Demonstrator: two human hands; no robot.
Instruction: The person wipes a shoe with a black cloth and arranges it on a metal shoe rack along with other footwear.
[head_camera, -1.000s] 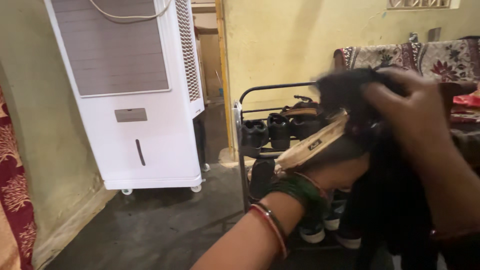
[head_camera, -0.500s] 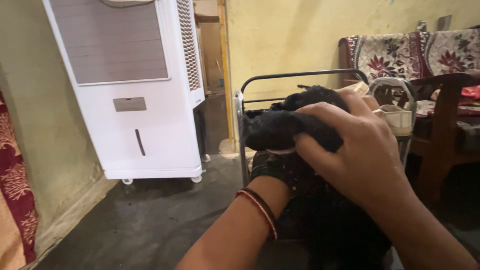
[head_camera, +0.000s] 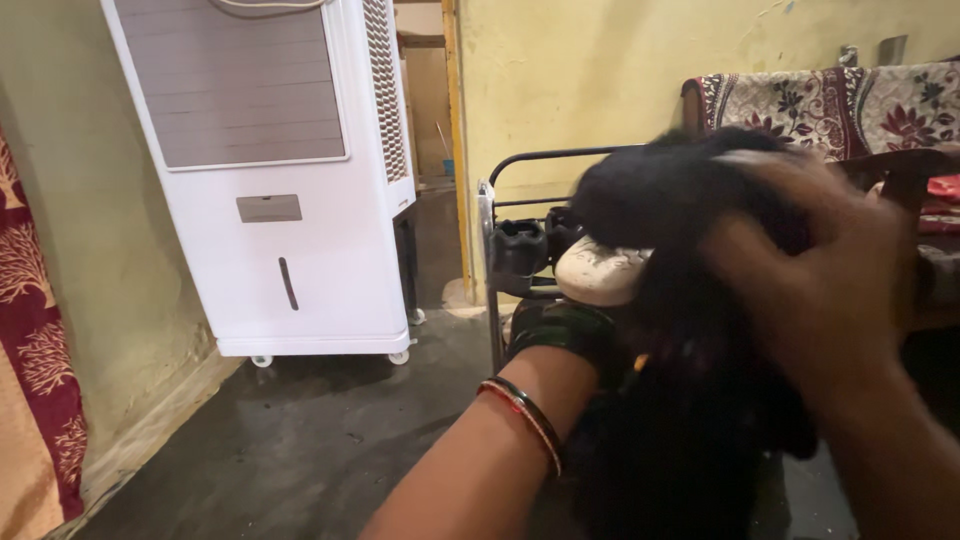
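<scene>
We have both hands on a black cloth (head_camera: 680, 300) that hangs straight down between them, its long axis vertical. Our right hand (head_camera: 815, 275) lies blurred on its bunched top; our left hand (head_camera: 575, 325) comes up from below, mostly hidden, so its grip is unclear. A pale shoe sole (head_camera: 600, 272) sits just above it.

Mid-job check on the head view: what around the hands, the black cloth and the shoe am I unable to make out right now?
- Right hand: motion-blurred; its grip is unclear.
- Left hand: hidden behind the black cloth; only the bangled wrist shows.
- Pale shoe: only part of it shows; the cloth covers the rest.
- Shoe rack: mostly blocked by cloth and arms.
- Air cooler: top cut off by the frame edge.
</scene>
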